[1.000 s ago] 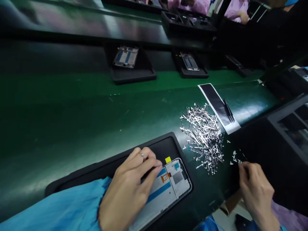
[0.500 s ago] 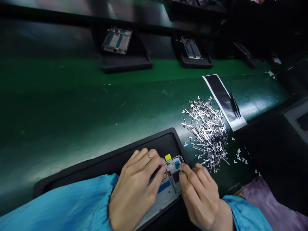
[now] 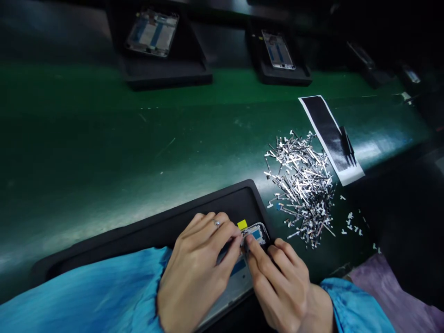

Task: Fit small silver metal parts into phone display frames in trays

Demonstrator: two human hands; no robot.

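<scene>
A phone frame (image 3: 231, 287), grey inside with blue strips and a yellow tab at its top, lies tilted on the black tray (image 3: 222, 196). My left hand (image 3: 199, 268), wearing a ring, grips its left side near the top, thumb and index closed together over the edge. Across from it, my right hand (image 3: 280, 286) bends over the upper right part of the frame. Its index fingertip presses beside the blue patch near the top, with the thumb tucked close below. Whatever small piece may be between those right fingertips is hidden.
Right of the tray lies a heap of small metallic strips (image 3: 305, 185). Beyond it are a white-edged black sheet (image 3: 326, 134) and tweezers (image 3: 348, 145) on it. Farther back, black trays (image 3: 166, 78) carry more phone frames (image 3: 279, 50). A purple cloth (image 3: 388, 286) shows at lower right.
My right hand has moved left from the frame's right edge onto its upper middle, close to my left fingertips. My left hand has kept its grip. The view has shifted slightly.
</scene>
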